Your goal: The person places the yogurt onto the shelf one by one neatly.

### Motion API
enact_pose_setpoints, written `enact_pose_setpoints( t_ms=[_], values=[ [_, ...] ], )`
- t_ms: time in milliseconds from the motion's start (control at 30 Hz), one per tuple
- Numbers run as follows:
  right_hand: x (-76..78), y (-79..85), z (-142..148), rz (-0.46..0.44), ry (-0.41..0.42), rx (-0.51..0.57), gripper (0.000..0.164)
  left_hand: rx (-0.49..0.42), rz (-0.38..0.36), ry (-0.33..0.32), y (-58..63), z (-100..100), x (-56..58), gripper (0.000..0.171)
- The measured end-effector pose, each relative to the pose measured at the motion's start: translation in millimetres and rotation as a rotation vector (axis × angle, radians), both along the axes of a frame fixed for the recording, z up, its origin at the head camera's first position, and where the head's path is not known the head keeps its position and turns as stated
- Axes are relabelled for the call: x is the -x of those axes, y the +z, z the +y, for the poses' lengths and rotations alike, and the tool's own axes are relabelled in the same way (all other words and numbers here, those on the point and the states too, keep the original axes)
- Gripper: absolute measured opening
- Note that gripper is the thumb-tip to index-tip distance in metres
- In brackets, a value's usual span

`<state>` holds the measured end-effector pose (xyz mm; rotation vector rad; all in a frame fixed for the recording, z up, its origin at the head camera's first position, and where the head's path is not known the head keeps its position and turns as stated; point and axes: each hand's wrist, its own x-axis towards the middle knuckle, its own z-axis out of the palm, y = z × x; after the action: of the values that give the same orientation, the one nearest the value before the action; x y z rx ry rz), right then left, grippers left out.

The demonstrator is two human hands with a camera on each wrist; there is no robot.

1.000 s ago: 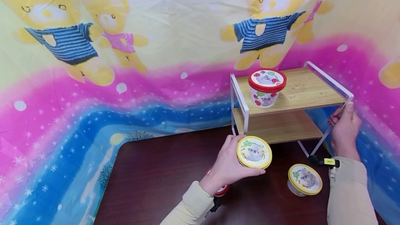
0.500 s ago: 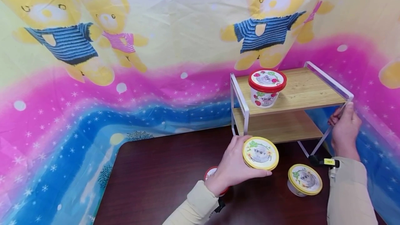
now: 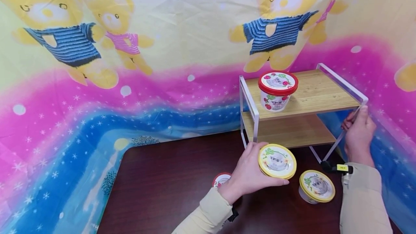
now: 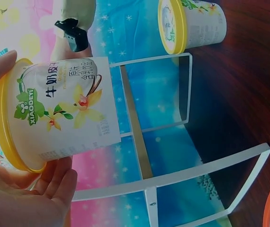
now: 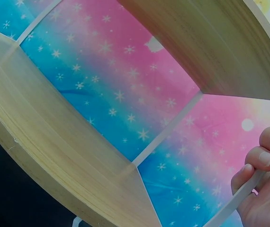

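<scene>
My left hand point(image 3: 244, 172) grips a yellow-lidded tub point(image 3: 277, 162) by its rim, in front of the lower shelf board. In the left wrist view, this tub point(image 4: 64, 113) shows vanilla flowers on its white side and lies sideways across the picture. My right hand point(image 3: 360, 133) holds the right front upright of a two-tier wooden rack point(image 3: 325, 89) with a white metal frame. The right wrist view shows its fingers point(image 5: 263, 158) curled round that white bar. On the rack's top board, toward the left, stands a red-lidded tub point(image 3: 276, 98) with berry prints.
A second yellow-lidded tub point(image 3: 316, 187) stands on the dark table point(image 3: 162, 187), near my right sleeve. Behind my left wrist, another red-lidded tub point(image 3: 221, 179) is mostly hidden. The lower board point(image 3: 292, 131) bears nothing visible. A printed bear curtain point(image 3: 191, 46) hangs behind.
My left hand has moved right and slightly down with the yellow-lidded tub. My right hand keeps its hold on the rack's upright.
</scene>
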<state>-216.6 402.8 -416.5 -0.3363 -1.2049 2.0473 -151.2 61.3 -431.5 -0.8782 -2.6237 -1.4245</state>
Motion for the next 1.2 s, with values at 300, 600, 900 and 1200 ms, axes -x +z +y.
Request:
enact_pose_setpoints(
  t_ms=[300, 600, 900, 1200],
  values=[
    [-1.8, -1.7, -0.6, 0.001, 0.005, -0.028, 0.052, 0.015, 0.019, -0.01, -2.9, 6.6, 0.3, 0.097],
    [-0.6, -0.4, -0.5, 0.014, 0.002, -0.009, 0.052, 0.017, 0.037, -0.017, -3.5, 12.1, 2.1, 0.097],
    [-1.5, -1.5, -3.0, 0.018, 0.004, -0.034, 0.051, 0.027, 0.039, 0.004, -5.4, 17.1, 4.1, 0.095],
    [-1.0, -0.9, -1.5, 0.021, 0.003, -0.043, 0.052, -0.003, -0.022, -0.007, -10.2, 23.8, 7.6, 0.094]
  ],
)
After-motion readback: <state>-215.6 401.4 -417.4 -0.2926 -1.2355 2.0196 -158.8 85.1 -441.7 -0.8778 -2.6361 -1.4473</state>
